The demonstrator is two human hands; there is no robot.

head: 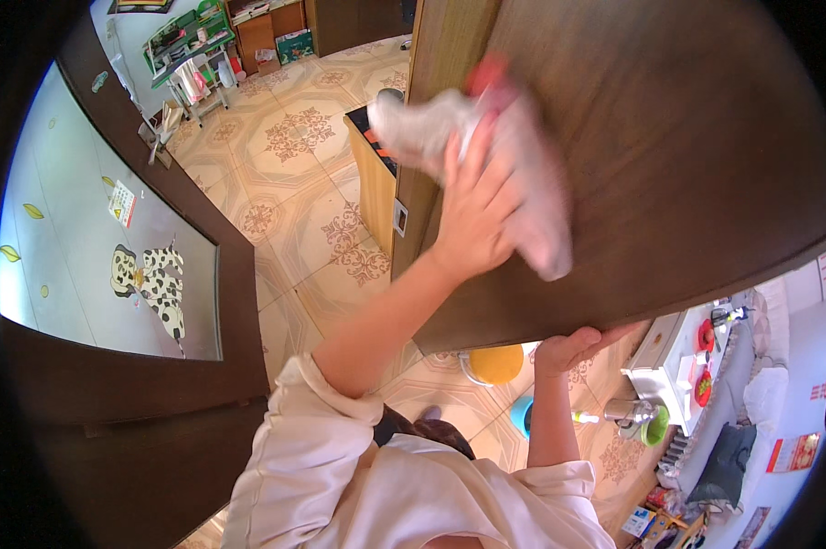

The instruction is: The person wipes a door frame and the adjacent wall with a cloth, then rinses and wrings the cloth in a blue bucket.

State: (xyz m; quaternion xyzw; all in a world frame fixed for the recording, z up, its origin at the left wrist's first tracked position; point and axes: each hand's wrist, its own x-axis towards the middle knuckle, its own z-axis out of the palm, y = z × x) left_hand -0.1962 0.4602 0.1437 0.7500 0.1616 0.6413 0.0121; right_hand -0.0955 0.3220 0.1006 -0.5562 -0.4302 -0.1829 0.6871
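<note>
A crumpled pinkish-white cloth (540, 206) with a red part, blurred, lies under my left hand (478, 199). The fingers of that hand are spread over the cloth and press it against the broad face of a dark brown wooden door (660, 171). Lower down, my right hand (574, 346) holds the door's near edge; its thumb side shows, while part of the hand is hidden behind the door. A metal latch plate (400, 217) is set in the door's narrow side, to the left of the cloth.
At left stands another dark door (238, 309) with a glass panel bearing a dalmatian sticker (149, 281). Beyond are a green desk (186, 51) and a wooden cabinet (375, 185). A yellow stool (497, 364), a blue bucket (521, 415), a white table (680, 370) and a sofa (718, 405) are below right.
</note>
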